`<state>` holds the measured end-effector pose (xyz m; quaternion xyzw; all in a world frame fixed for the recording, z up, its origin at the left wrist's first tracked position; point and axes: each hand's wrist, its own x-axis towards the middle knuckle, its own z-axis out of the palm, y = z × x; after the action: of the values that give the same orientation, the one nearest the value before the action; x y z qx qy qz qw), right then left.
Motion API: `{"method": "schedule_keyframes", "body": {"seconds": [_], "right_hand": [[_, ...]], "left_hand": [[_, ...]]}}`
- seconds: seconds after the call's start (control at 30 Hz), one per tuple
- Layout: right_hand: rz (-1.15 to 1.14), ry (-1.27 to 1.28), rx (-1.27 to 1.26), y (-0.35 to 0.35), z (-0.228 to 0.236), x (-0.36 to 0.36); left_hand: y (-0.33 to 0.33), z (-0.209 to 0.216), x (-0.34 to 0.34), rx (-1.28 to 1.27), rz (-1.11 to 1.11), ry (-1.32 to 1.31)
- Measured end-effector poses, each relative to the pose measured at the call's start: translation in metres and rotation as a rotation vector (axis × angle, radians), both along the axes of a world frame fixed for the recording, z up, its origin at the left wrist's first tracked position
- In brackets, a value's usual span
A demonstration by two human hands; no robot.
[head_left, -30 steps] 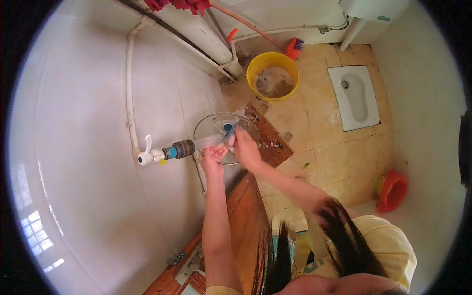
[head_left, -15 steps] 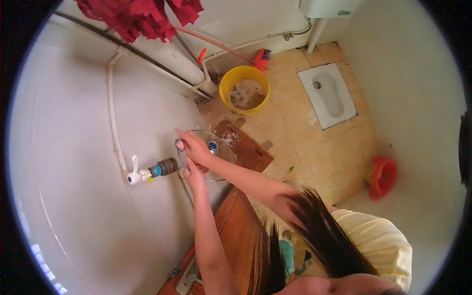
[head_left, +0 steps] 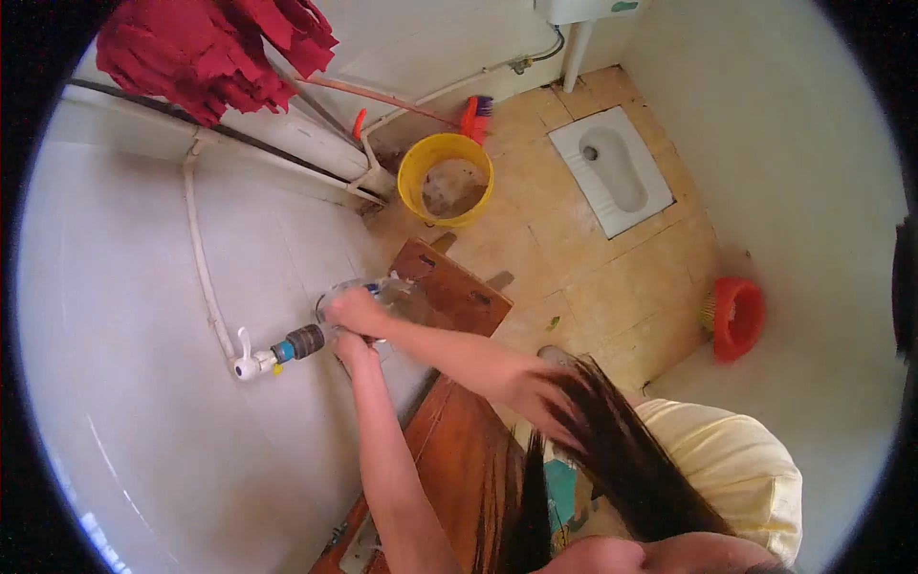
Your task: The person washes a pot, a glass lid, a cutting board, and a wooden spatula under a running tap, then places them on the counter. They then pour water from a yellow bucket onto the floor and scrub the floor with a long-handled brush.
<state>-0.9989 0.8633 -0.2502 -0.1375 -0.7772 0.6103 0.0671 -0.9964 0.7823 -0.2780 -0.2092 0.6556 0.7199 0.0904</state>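
Both hands are together in front of the tap (head_left: pixel 256 364) on the left wall. A clear round glass pot lid (head_left: pixel 400 298) with a thin metal rim is tilted in them, partly hidden by the fingers. My left hand (head_left: pixel 355 348) is closed at its near edge. Just above, my right hand (head_left: pixel 354 310) has its fingers curled over the lid, slightly smeared by motion. A dark, thick fitting (head_left: pixel 306 341) on the tap's spout points at the hands. Whether water runs is unclear.
A brown wooden bench (head_left: pixel 459 287) stands beyond the lid, with a yellow bucket (head_left: pixel 446 180) of murky contents behind it. A squat toilet (head_left: pixel 617 172) is set in the tiled floor. At right sits a red basket (head_left: pixel 738 320); red cloth (head_left: pixel 206 57) hangs upper left.
My right hand has curled from outstretched fingers and drawn closer to my left hand. The lid has tilted from its broad, face-up view. The whole view has shifted slightly.
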Motion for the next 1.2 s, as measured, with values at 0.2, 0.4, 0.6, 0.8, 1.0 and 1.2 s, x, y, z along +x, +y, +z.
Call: {"method": "schedule_keyframes", "body": {"seconds": [0.2,0.4,0.6,0.8,1.0,1.2], "right_hand": [[-0.105,-0.062,-0.226,0.078,-0.046,0.04],[-0.2,-0.054,-1.579,0.207,-0.099,0.172],[-0.422,0.065,-1.211,0.263,-0.106,0.333],[-0.45,0.415,-1.468,0.269,-0.007,0.461],[-0.701,0.708,-1.473,0.268,0.074,0.552],[-0.92,0.509,-0.98,0.26,0.113,0.626]], "left_hand": [[0.033,0.031,-0.007,-0.133,-0.298,0.029],[0.022,0.046,-0.009,-0.249,-0.415,0.084],[0.016,0.06,0.017,-0.068,-0.478,0.09],[0.002,0.084,0.058,0.126,-0.617,0.062],[0.024,0.137,0.141,0.312,-0.721,0.055],[0.048,0.174,0.25,0.464,-0.827,0.011]]}}
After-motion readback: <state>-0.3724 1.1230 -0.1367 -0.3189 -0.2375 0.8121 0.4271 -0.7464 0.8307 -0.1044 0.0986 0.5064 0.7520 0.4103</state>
